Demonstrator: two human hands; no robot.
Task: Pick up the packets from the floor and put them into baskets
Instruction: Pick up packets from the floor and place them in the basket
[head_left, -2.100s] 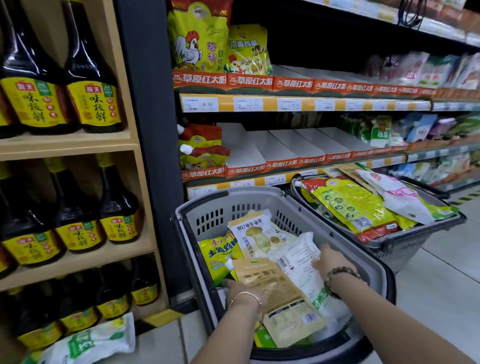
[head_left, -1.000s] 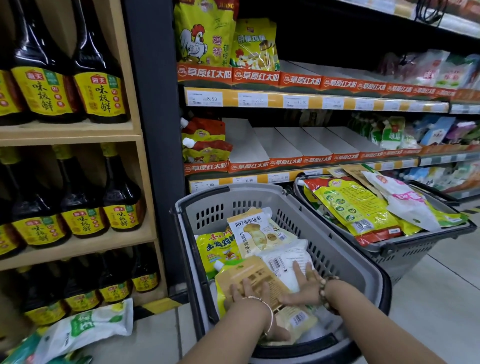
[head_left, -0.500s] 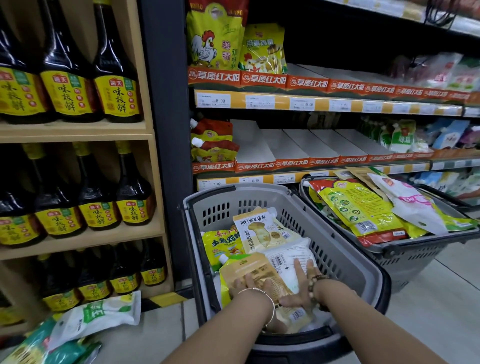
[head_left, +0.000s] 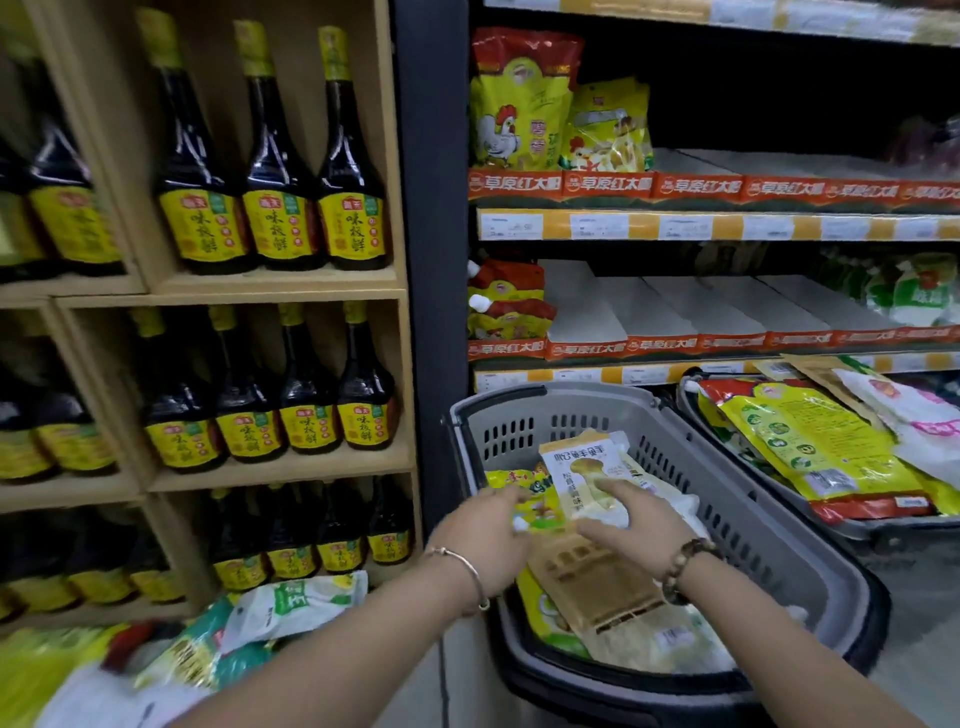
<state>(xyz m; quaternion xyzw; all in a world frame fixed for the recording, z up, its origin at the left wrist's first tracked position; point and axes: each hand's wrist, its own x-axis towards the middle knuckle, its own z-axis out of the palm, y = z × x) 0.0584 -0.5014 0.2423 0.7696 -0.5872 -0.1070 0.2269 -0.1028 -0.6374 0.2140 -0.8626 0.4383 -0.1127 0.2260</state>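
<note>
Fingers (head_left: 610, 491) of the right hand (head_left: 641, 525) lie loose and apart on the packets (head_left: 597, 587) in the near basket (head_left: 498, 405) — left hand (head_left: 488, 540) looks relaxed too, gripping nothing. 2nd basket (head_left: 862, 532) is heaped already, but floor packets (head_left: 296, 603) wait at lower left — I'd guess halfway.

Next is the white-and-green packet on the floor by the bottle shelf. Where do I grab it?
Probably pinch the white-and-green packet at its uncovered right end, with the left hand from above: it lies nearly flat on other packets, its left end tucked among them.
</note>
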